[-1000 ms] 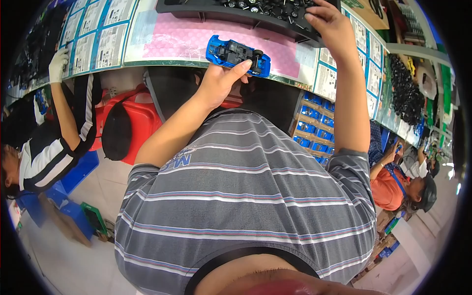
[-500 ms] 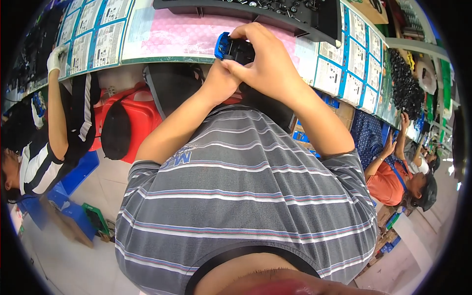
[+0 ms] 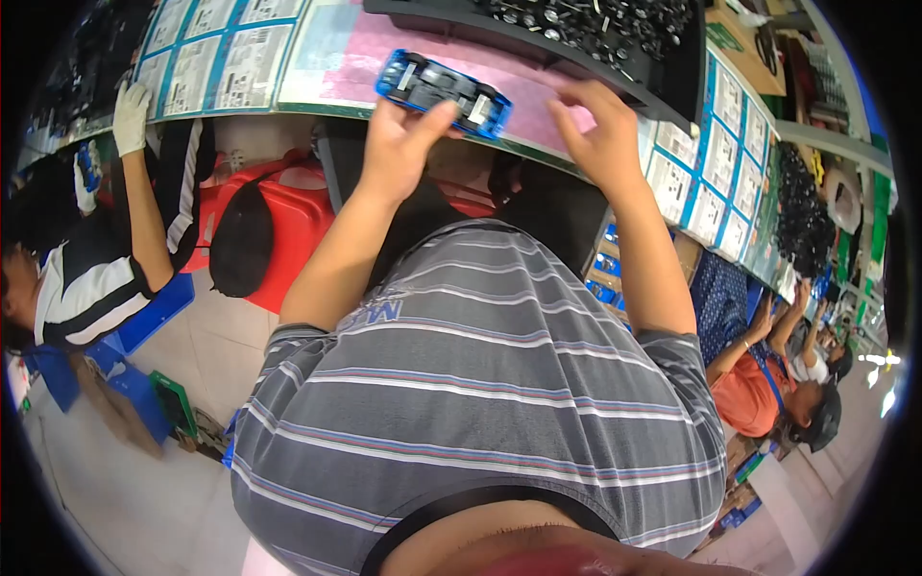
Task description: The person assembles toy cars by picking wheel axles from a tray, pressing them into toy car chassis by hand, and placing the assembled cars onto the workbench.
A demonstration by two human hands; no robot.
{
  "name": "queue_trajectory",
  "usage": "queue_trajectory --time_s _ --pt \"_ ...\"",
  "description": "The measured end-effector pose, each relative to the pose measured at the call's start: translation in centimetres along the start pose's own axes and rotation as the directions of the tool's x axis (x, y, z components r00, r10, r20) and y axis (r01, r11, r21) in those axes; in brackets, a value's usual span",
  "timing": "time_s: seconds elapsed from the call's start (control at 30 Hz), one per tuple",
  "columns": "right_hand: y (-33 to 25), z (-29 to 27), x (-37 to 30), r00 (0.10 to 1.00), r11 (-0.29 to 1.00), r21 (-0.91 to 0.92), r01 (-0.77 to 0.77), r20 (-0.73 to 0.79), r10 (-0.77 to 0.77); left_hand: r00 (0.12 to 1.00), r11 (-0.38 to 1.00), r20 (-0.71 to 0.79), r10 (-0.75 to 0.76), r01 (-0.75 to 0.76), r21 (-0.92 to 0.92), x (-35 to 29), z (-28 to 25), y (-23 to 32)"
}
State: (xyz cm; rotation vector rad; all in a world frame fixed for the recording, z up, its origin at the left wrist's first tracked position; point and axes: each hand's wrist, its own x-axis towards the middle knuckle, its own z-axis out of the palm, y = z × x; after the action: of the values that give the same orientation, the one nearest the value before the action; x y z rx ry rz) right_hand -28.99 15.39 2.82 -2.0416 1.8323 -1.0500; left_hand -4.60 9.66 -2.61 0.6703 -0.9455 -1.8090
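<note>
A blue toy car (image 3: 437, 88) lies with its dark underside up in my left hand (image 3: 399, 149), the thumb across it. White strips show between the black and grey parts of its base. To the right of the car, apart from it, hovers my right hand (image 3: 607, 139) with thumb and fingers spread and nothing visible between them. Just beyond that hand is the front wall of a black tray (image 3: 538, 56), which holds many small shiny parts (image 3: 600, 29).
Pink bubble sheet (image 3: 331, 72) covers the bench under the car. Printed cards lie on both sides. At left, beside a red chair (image 3: 288, 206), a co-worker's gloved hand (image 3: 131, 117) rests by the bench. More people work at right, near a heap of black parts (image 3: 805, 206).
The car was held upright between both hands. Now it lies underside up in my left hand, and my right hand has let go and moved right toward the tray. The view has shifted slightly.
</note>
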Motion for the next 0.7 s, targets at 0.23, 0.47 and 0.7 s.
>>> queue_trajectory --time_s 0.23,0.47,0.7 --pt "6.7 2.2 -3.9 0.979 0.961 -0.245 -0.128 -0.186 0.082 0.976 0.995 -0.219 -0.006 0.027 0.093 3.7 -10.4 6.9" --pt "6.5 2.6 -3.2 0.990 0.953 -0.290 -0.086 -0.133 0.049 0.890 0.885 -0.429 0.156 0.067 0.460 9.5 -22.2 13.8" --pt "6.7 2.5 -3.6 0.986 0.944 -0.304 -0.131 -0.141 0.091 0.828 0.680 -0.546 0.128 0.327 0.656 13.2 -25.1 16.5"
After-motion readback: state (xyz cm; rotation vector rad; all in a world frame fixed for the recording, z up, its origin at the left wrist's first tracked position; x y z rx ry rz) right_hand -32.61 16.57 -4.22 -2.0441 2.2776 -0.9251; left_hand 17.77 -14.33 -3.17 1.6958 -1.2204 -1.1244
